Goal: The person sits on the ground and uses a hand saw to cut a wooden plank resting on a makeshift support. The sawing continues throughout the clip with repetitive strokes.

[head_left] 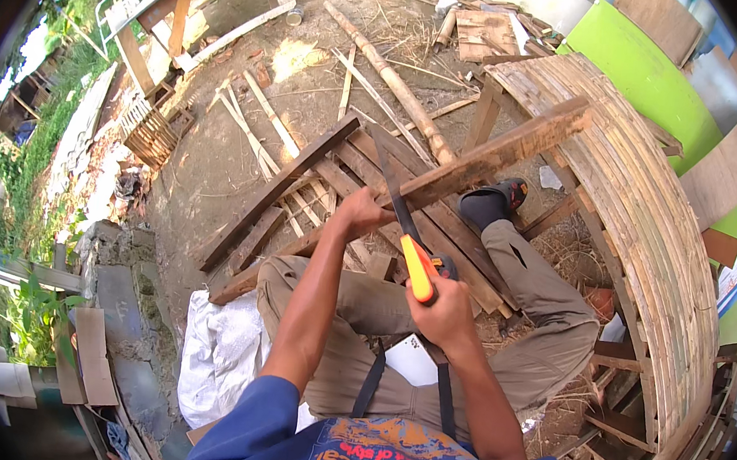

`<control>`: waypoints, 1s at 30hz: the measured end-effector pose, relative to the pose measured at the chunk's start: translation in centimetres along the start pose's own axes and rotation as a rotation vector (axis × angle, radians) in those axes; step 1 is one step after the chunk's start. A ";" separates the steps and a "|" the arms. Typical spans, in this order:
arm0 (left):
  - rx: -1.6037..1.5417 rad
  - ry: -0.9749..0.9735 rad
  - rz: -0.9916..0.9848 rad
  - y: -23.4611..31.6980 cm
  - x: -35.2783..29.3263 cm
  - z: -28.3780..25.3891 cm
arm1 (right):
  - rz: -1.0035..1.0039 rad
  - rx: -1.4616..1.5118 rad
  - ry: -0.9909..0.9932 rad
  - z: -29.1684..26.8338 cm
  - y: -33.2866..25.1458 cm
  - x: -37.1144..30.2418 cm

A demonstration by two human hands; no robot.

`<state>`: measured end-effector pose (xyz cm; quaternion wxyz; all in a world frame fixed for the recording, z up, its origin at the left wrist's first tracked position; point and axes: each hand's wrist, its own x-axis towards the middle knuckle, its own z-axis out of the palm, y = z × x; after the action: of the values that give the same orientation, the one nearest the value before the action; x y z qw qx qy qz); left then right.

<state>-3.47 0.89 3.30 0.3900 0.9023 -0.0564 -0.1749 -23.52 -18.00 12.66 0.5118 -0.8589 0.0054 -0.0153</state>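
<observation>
My right hand (447, 305) is wrapped round the yellow and orange handle of a handsaw (419, 268). The saw's dark blade points away from me and crosses a brown wooden plank (502, 157) near its left end. My left hand (363, 215) grips that end, just left of the blade. From there the plank slants up to the right, its far end over a bamboo-slat bench. Under it lies a slatted wooden frame (338, 175) of dark boards, on the ground between my legs. How deep the blade sits in the wood I cannot tell.
The bamboo-slat bench (651, 211) curves along my right. Beyond the frame, a bamboo pole (390, 79) and thin strips lie on the dirt ground. A white sack (222, 353) is by my left knee, near a low concrete block wall (122, 296). Green panels (637, 69) lean at back right.
</observation>
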 end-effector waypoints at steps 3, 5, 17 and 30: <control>-0.195 -0.144 0.019 -2.4 2.6 -0.6 | 0.016 -0.009 0.008 1.5 0.2 0.4; -0.201 -0.211 0.114 -2.7 3.7 -1.7 | -0.036 -0.046 -0.002 0.8 1.2 -1.4; 0.171 0.046 0.017 -0.1 0.6 0.2 | -0.111 -0.030 0.062 -0.2 3.1 -1.6; -0.266 -0.051 -0.059 -4.5 3.2 -3.8 | -0.137 -0.038 -0.021 0.5 1.6 -1.7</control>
<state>0.72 5.76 1.59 0.4992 0.8393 -0.0160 -0.2149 -25.17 -18.23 10.98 0.4930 -0.8671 -0.0586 -0.0412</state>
